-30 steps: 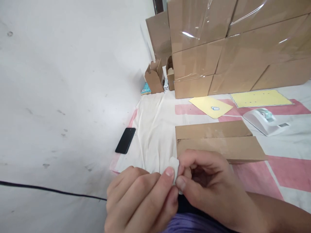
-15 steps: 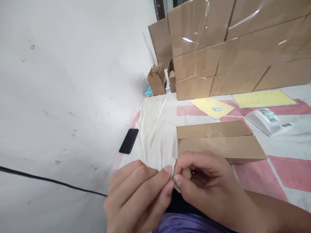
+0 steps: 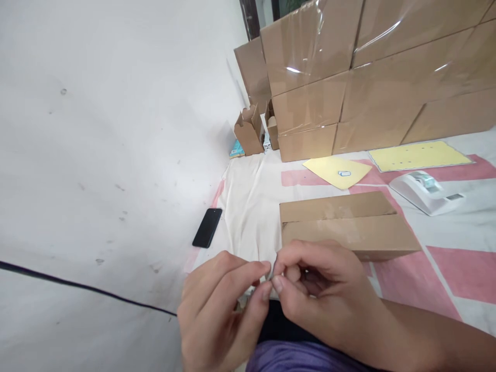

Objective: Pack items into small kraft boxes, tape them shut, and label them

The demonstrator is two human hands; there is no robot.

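Note:
A small, thin whitish piece (image 3: pixel 273 264), too small to identify further, stands between my fingertips above the near edge of the cloth. My right hand (image 3: pixel 329 294) pinches it between thumb and forefinger, the other fingers curled in. At its left edge are the thumb and forefinger of my left hand (image 3: pixel 225 305), curled in a loose pinch with a slight gap showing between the tips. Just beyond my right hand lies a closed cardboard box (image 3: pixel 349 227), its near left corner partly hidden by that hand.
A black phone (image 3: pixel 207 228) lies left, by the white wall (image 3: pixel 116 129). Yellow sheets (image 3: pixel 329 169) and a white tape dispenser (image 3: pixel 422 194) lie beyond the box. Large taped cardboard (image 3: pixel 380 82) stands behind, beside small open cartons (image 3: pixel 250 135). A black cable (image 3: pixel 89 290) crosses lower left.
My left thumb and forefinger have parted slightly at the whitish piece. My right hand keeps its pinch. The view has shifted a little.

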